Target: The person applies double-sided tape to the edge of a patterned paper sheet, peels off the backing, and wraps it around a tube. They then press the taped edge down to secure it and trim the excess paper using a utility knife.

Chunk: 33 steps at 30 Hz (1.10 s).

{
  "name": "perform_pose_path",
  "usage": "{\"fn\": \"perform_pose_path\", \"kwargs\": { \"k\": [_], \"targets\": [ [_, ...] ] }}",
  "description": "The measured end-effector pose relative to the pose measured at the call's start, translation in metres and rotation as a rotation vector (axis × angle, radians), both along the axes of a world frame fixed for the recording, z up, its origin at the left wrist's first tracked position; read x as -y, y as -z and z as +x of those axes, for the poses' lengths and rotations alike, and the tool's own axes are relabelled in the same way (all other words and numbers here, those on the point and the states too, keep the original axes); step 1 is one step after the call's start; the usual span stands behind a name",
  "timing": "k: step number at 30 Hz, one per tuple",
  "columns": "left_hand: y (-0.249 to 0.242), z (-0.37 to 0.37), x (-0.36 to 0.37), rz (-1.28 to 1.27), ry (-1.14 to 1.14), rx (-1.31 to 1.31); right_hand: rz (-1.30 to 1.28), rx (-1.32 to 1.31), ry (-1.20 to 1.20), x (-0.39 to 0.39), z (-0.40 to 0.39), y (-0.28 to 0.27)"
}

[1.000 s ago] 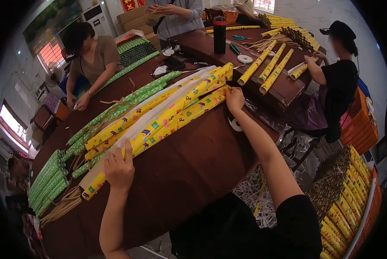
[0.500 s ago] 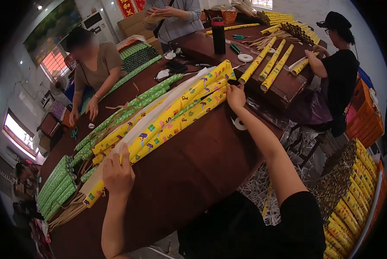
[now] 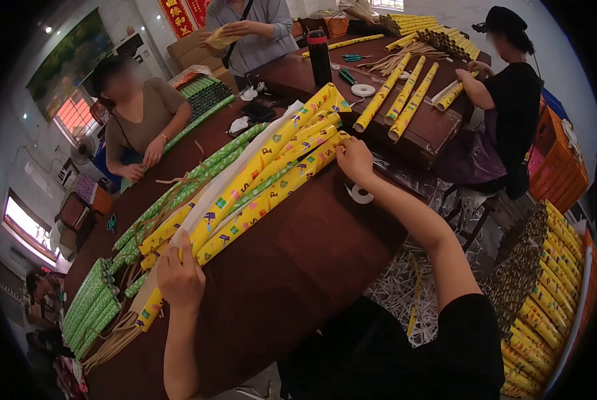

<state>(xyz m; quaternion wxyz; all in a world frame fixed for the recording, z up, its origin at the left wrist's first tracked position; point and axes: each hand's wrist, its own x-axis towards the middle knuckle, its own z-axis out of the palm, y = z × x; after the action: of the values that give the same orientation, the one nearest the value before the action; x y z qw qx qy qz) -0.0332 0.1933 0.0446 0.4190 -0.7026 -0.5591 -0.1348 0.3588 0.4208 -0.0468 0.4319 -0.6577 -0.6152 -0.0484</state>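
Several yellow printed wrapping paper rolls (image 3: 268,200) lie slantwise in front of me. On top is a yellow wrapping paper sheet (image 3: 245,180), partly unrolled, its white underside showing along the far edge. My left hand (image 3: 180,277) is closed on this sheet near its lower left end. At the upper right, my right hand (image 3: 354,160) has its fingers closed round the end of the nearest yellow roll; the fingertips are partly hidden. Behind them lie green wrapping paper rolls (image 3: 198,180) with brown paper strips (image 3: 122,333) among and below them.
A tape roll (image 3: 360,193) lies by my right forearm. A dark bottle (image 3: 318,59), another tape roll (image 3: 363,90) and several yellow rolls (image 3: 413,100) are on the far table (image 3: 432,137). Co-workers stand or sit around. A crate of finished rolls (image 3: 545,300) stands at right.
The nearest yellow roll has separated from the ones beside it, its right end drawn slightly toward me with my right hand. My left hand stays on the sheet. The view has shifted a little.
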Motion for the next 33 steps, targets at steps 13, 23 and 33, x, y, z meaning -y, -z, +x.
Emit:
{"fn": "perform_pose_path", "kwargs": {
  "k": [13, 23, 33],
  "targets": [
    [-0.009, 0.006, -0.028, -0.190, 0.019, 0.237, -0.102, -0.017, -0.272, -0.138, 0.094, -0.058],
    [-0.023, 0.029, -0.053, -0.174, 0.046, 0.270, -0.089, -0.132, -0.323, -0.152, 0.069, -0.068],
    [-0.026, 0.039, -0.053, -0.230, 0.048, 0.374, 0.037, 0.043, -0.187, -0.154, 0.054, -0.074]
  ]
}}
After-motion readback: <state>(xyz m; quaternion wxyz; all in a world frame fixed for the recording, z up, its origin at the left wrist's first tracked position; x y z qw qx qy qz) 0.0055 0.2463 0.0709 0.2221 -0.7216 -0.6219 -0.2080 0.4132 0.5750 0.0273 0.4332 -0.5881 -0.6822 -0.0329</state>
